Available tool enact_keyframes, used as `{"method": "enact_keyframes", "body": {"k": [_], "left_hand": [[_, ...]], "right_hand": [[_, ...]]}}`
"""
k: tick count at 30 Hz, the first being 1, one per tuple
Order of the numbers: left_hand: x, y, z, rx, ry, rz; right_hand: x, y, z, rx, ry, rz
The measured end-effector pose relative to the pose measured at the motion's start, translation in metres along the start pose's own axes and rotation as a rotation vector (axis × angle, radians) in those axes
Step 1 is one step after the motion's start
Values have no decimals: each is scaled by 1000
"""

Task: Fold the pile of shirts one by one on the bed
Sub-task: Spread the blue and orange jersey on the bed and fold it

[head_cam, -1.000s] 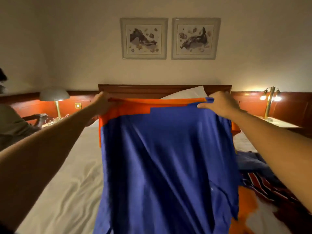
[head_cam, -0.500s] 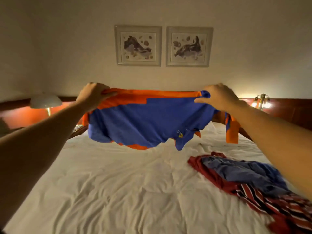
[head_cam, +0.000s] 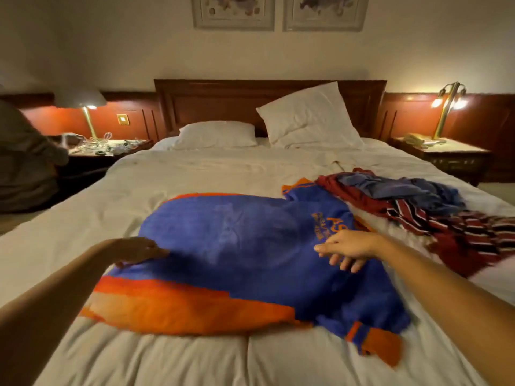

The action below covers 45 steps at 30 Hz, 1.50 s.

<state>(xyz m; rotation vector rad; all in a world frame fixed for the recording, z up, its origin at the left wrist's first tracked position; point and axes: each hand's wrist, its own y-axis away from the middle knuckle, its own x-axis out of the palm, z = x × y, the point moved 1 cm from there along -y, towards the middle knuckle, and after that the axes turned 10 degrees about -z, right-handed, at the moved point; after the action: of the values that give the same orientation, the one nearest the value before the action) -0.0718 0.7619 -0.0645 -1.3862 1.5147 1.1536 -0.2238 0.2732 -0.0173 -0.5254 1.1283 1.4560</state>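
A blue shirt with orange trim (head_cam: 250, 246) lies spread on the white bed (head_cam: 167, 358), puffed up in its middle. My left hand (head_cam: 136, 250) rests on the shirt's left edge with the fingers laid flat. My right hand (head_cam: 344, 247) hovers over the shirt's right side, fingers loosely spread and holding nothing. To the right lies the pile of shirts (head_cam: 434, 210): a dark red one, a blue one and a red-striped one, crumpled together and touching the blue shirt's orange sleeve.
Two white pillows (head_cam: 306, 118) lean at the wooden headboard (head_cam: 211, 98). Nightstands with lit lamps (head_cam: 446, 107) stand on both sides. A person in dark clothing (head_cam: 22, 157) is at the left edge beside the bed.
The shirt, held up in the air by both hands before, now lies on the bed. Both hands have let go of its edge and come down low.
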Motion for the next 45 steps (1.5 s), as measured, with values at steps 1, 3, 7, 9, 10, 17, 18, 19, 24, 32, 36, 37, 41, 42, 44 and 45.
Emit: {"method": "enact_keyframes", "body": {"k": [1,3,7,9,10,17,18,19,24,32,36,37,41,42,44,45], "left_hand": [[17,5,12,-11,16,2],[48,27,31,-54,-25,-43],[79,50,37,-69,-200,-173],[91,55,39,-111,-163,-235],[95,59,38,-120,-172,-253],[116,67,-12,7,-56,-281],[122,69,-27,75,25,-219],[128,71,-38,145,88,-142],[155,87,-52,419,-182,-90],[153,98,-53,412,-375,-41],[154,108,-53,368,-320,-66],[154,110,-54,360,-291,-70],[154,113,-56,330,-224,-79],[155,112,-56,321,-208,-77],[154,111,-55,300,-169,-77],[155,110,-54,301,-174,-78]], "right_hand": [[16,-2,-10,-29,35,-56],[57,-21,-40,-94,71,-110],[119,-3,-54,23,143,-128],[133,6,-55,33,221,-209],[135,11,-55,22,236,-238],[134,7,-64,-61,116,-250],[132,11,-65,-92,3,-254],[129,16,-67,-148,-117,-293],[117,73,-78,-393,-18,-624],[122,94,-108,-547,0,-754],[76,100,-65,-465,-487,-550],[60,103,-53,-434,-527,-457],[27,103,-32,-284,-459,-161],[28,100,-33,-246,-443,-147],[40,87,-47,-218,-373,-296],[49,79,-60,-197,-312,-421]]}}
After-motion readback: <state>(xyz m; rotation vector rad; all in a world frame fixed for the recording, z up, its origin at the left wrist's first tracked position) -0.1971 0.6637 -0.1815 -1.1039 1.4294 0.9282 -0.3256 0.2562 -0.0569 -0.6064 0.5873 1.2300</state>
